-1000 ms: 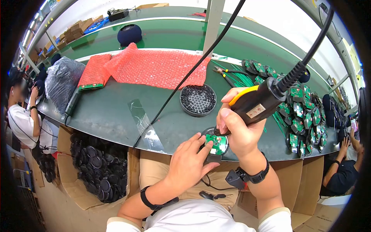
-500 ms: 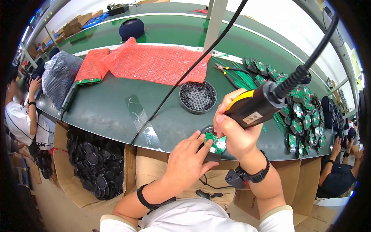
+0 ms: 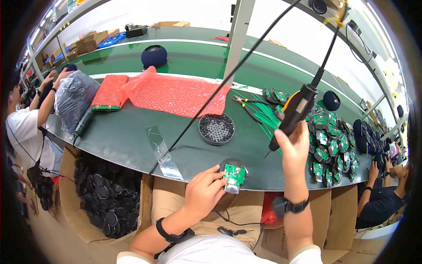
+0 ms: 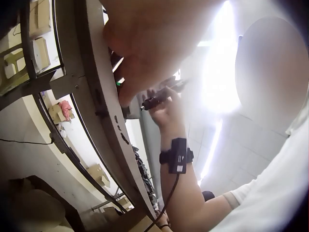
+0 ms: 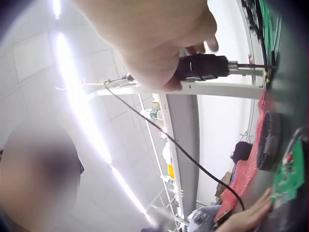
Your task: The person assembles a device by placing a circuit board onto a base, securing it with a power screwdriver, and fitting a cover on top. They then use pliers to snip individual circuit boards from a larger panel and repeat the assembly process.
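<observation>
My right hand [image 3: 295,147] grips a black and yellow electric screwdriver [image 3: 295,110], its thin bit pointing down to the left. The bit stands apart from the board, over the table to its right. Near the front edge of the table lies a round black part with a green circuit board [image 3: 234,174] on top. My left hand [image 3: 203,191] holds this part from its left side, fingers at the board's edge. In the right wrist view the screwdriver's chuck and bit [image 5: 241,65] show plainly; the left wrist view mostly shows forearm and ceiling lights.
Behind the board stands a round dish of small black screws [image 3: 216,129]. Cutting pliers [image 3: 248,108] and green strips [image 3: 266,115] lie further right, beside piled board assemblies [image 3: 327,141]. Red bubble wrap [image 3: 176,94] covers the back. A carton of black parts [image 3: 105,193] stands below left.
My right hand has lifted the screwdriver off the board and carried it to the right. The left hand stays at the part, which now shows more fully and sits slightly lower in view.
</observation>
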Demonstrator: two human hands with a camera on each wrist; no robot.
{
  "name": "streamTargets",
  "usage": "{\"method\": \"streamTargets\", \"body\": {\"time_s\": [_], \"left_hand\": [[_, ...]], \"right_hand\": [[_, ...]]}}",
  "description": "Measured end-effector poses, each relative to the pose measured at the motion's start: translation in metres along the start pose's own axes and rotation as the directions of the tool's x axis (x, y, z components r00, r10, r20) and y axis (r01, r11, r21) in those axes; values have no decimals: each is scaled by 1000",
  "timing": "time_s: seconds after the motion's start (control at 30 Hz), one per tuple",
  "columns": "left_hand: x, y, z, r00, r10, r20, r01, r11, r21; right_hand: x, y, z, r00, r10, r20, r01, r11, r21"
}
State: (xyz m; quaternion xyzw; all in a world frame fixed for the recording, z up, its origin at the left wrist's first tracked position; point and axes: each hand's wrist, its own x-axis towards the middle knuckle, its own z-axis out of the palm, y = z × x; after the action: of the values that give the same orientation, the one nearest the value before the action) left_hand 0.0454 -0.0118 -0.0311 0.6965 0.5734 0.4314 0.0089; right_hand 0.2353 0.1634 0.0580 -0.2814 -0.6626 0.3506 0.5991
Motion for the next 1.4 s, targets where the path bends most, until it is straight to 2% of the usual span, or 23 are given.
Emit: {"method": "streamTargets", "body": {"time_s": [0.07, 0.13, 0.2, 0.23, 0.3, 0.33, 0.37, 0.4, 0.43, 0.47, 0.53, 0.6, 0.77, 0.9, 0.97, 1.03, 1.1, 1.13, 1.2, 1.27, 1.33, 1.37, 1.4], "left_hand": [[-3, -1, 2, 997, 29, -71, -32, 999, -37], [-4, 1, -3, 971, 137, -194, -154, 985, -75], [-1, 8, -13, 965, 173, -198, -193, 977, -88], [1, 12, -17, 963, 186, -196, -207, 974, -90], [4, 19, -21, 962, 205, -179, -225, 969, -100], [6, 22, -22, 971, 141, -194, -175, 969, -172], [8, 25, -23, 975, 75, -209, -125, 962, -241], [11, 29, -25, 976, 78, -205, -128, 962, -242], [13, 32, -28, 987, -6, -160, -49, 941, -335], [15, 35, -31, 990, -90, -111, 36, 908, -419], [14, 37, -33, 991, -103, -90, 56, 906, -419], [8, 39, -28, 965, -257, -43, 188, 800, -570], [6, 43, -33, 969, -246, -38, 193, 838, -510], [7, 44, -33, 975, -212, -60, 155, 855, -494], [7, 44, -34, 977, -207, -51, 157, 860, -486], [8, 45, -34, 981, -191, -44, 145, 861, -488], [9, 47, -29, 968, -251, 9, 221, 834, -506], [9, 44, -27, 968, -246, 52, 240, 839, -489], [18, 34, -25, 981, -194, -6, 181, 925, -333], [27, 17, -22, 969, -233, -76, 204, 940, -275], [37, 0, -22, 962, -246, -121, 213, 948, -234], [40, -9, -20, 967, -223, -120, 187, 949, -255], [41, -17, -19, 962, -247, -120, 219, 953, -208]], "right_hand": [[-36, -4, -13, 990, 6, -143, -34, 980, -197], [-82, -12, -23, 958, 283, 49, -270, 946, -178], [-115, -25, -13, 878, 412, 245, -395, 911, -117], [-121, -28, -9, 875, 423, 234, -407, 906, -113], [-132, -33, -6, 931, 288, 225, -295, 956, -3], [-132, -35, -7, 932, 295, 211, -302, 953, -1], [-128, -37, -7, 945, 233, 229, -242, 970, 11], [-123, -38, -8, 954, 168, 249, -179, 984, 24], [-121, -41, -12, 940, 165, 298, -186, 982, 44], [-122, -39, -13, 939, 164, 304, -186, 982, 45], [-126, -36, -14, 885, 269, 379, -367, 905, 215], [-130, -36, -8, 885, 291, 363, -380, 902, 204], [-136, -34, -5, 871, 382, 308, -449, 874, 184], [-137, -30, -8, 867, 377, 325, -450, 873, 188], [-136, -30, -6, 897, 332, 293, -396, 897, 196], [-138, -30, -9, 898, 349, 268, -405, 894, 194], [-137, -31, -13, 912, 351, 214, -389, 905, 172], [-137, -29, -22, 915, 320, 243, -360, 923, 139], [-133, -29, -41, 921, 340, 190, -369, 918, 143], [-122, -34, -68, 954, 290, 78, -295, 952, 79], [-111, -40, -103, 929, 264, -257, -265, 964, 33], [-105, -38, -128, 931, 175, -320, -211, 974, -83], [-102, -40, -136, 943, 118, -311, -165, 978, -129]]}}
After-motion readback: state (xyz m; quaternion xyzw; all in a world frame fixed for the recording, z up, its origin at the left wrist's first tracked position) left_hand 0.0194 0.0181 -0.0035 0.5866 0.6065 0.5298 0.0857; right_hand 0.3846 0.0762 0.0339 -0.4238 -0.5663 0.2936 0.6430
